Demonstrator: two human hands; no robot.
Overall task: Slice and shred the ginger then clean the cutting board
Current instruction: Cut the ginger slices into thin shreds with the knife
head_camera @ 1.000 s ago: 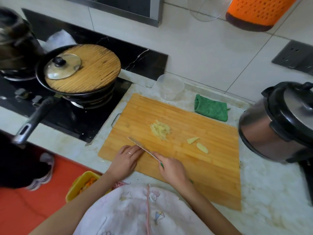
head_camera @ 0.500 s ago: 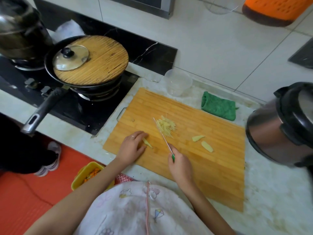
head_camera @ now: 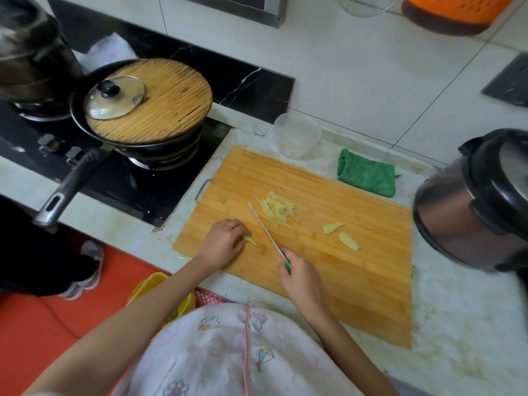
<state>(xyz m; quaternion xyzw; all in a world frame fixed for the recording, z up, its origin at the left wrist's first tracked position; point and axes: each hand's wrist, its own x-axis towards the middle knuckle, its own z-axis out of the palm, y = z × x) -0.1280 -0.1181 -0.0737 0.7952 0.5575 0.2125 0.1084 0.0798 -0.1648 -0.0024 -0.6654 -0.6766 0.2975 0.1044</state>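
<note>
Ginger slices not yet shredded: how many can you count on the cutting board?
3. Two slices lie right of the shredded pile; a third slice is held by the left hand, which may hide more.

Cutting board is striped bamboo, matt and kinda dry-looking. Worktop is pale mottled stone with a dull sheen. Knife has a thin shiny metal blade and a green plastic handle. Cloth is nubby green terry, the cup is clear plastic, and the cooker is brushed steel under a glossy black lid.
</note>
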